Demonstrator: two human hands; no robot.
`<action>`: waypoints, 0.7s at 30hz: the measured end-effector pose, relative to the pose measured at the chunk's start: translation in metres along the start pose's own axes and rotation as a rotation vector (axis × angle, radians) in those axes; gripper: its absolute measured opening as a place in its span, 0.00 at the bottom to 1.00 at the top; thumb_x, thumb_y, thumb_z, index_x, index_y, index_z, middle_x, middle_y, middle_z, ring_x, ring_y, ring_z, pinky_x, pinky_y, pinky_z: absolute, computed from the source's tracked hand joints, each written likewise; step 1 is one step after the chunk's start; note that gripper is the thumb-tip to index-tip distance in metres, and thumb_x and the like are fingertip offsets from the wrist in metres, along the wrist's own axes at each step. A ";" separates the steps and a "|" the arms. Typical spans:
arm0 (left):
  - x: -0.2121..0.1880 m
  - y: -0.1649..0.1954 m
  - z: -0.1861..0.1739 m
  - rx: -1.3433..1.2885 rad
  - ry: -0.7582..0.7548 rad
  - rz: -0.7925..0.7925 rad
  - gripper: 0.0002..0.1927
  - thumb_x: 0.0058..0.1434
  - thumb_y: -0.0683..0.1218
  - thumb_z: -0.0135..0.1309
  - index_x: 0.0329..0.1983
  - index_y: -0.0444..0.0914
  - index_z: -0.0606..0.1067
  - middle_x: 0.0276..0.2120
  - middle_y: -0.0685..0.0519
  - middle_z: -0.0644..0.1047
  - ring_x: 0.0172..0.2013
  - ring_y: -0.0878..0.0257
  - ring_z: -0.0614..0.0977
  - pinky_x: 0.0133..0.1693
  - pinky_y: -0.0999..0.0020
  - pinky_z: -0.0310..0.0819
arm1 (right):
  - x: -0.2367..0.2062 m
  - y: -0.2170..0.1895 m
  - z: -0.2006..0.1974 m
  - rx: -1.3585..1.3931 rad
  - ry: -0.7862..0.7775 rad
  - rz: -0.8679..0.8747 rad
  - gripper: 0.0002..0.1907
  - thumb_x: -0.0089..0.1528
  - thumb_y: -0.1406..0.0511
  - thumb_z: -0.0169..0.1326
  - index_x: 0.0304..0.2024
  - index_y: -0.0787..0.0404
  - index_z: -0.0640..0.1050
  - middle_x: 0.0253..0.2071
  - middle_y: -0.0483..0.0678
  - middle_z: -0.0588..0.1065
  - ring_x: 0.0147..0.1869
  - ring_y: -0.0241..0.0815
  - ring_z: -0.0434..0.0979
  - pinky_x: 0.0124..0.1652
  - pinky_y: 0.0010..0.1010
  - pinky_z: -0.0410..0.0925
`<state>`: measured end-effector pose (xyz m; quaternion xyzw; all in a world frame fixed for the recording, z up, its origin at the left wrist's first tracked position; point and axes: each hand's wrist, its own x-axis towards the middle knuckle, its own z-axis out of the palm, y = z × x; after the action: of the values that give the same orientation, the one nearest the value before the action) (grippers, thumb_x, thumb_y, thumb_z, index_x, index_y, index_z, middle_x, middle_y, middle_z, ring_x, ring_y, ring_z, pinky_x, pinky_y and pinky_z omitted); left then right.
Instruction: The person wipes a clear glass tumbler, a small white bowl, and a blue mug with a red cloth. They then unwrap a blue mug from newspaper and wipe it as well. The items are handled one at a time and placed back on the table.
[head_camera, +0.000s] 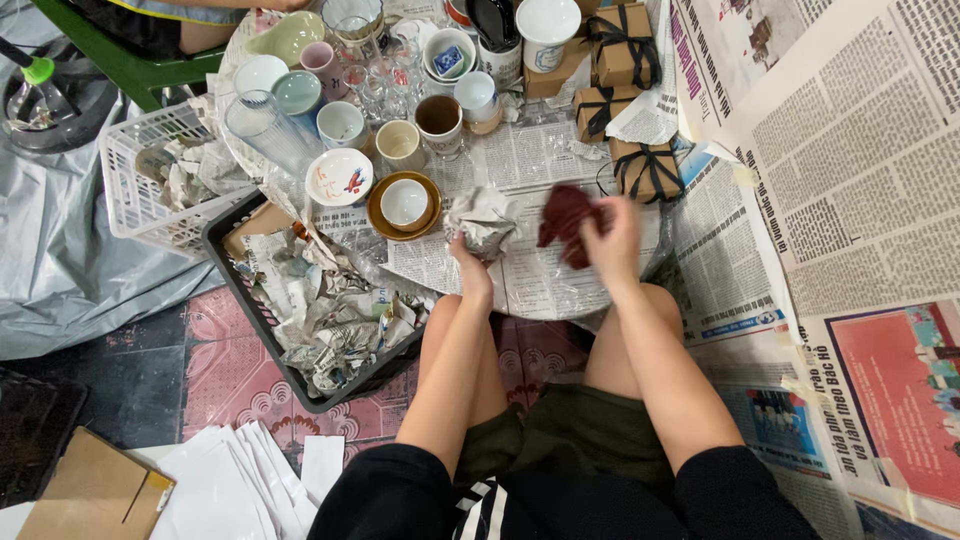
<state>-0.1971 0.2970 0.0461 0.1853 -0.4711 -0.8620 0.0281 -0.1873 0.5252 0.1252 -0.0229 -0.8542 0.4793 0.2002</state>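
My left hand (470, 262) grips a lump of crumpled newspaper (483, 222) resting on the newspaper-covered round table (545, 290). My right hand (612, 237) holds a dark red cloth (563, 222) just above the table, to the right of the lump. A white cup on a brown saucer (404, 205) stands just left of the newspaper lump. Behind it are several cups, mugs and glasses (400, 95) and a small painted white dish (340, 177).
Brown gift boxes with black ribbon (640, 165) sit at the table's right. A black crate (300, 320) full of crumpled paper and a white basket (150, 190) stand left. Newspaper sheets (850, 200) cover the floor on the right. Another person sits at the top left.
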 end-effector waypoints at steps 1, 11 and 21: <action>0.003 -0.002 0.000 0.061 -0.013 -0.009 0.39 0.73 0.66 0.29 0.77 0.36 0.52 0.72 0.40 0.60 0.68 0.48 0.63 0.67 0.55 0.55 | 0.004 0.002 -0.006 -0.020 0.048 0.026 0.18 0.63 0.65 0.60 0.54 0.59 0.73 0.52 0.52 0.70 0.51 0.49 0.76 0.50 0.41 0.74; -0.034 0.019 0.027 1.103 -0.126 0.182 0.31 0.72 0.59 0.37 0.72 0.37 0.58 0.69 0.37 0.60 0.68 0.41 0.60 0.69 0.49 0.53 | -0.027 -0.034 -0.003 0.009 -0.034 -0.351 0.32 0.61 0.60 0.64 0.65 0.61 0.68 0.54 0.53 0.71 0.59 0.53 0.73 0.60 0.44 0.68; -0.067 0.076 0.046 1.077 -0.287 0.861 0.19 0.62 0.44 0.57 0.58 0.44 0.76 0.57 0.51 0.77 0.65 0.47 0.69 0.66 0.48 0.55 | -0.044 -0.021 0.014 0.096 -0.106 -0.278 0.12 0.67 0.63 0.59 0.48 0.64 0.81 0.53 0.51 0.76 0.53 0.43 0.79 0.47 0.25 0.74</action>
<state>-0.1600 0.3066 0.1502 -0.1451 -0.8629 -0.4370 0.2085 -0.1486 0.4920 0.1219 0.1304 -0.8347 0.4877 0.2200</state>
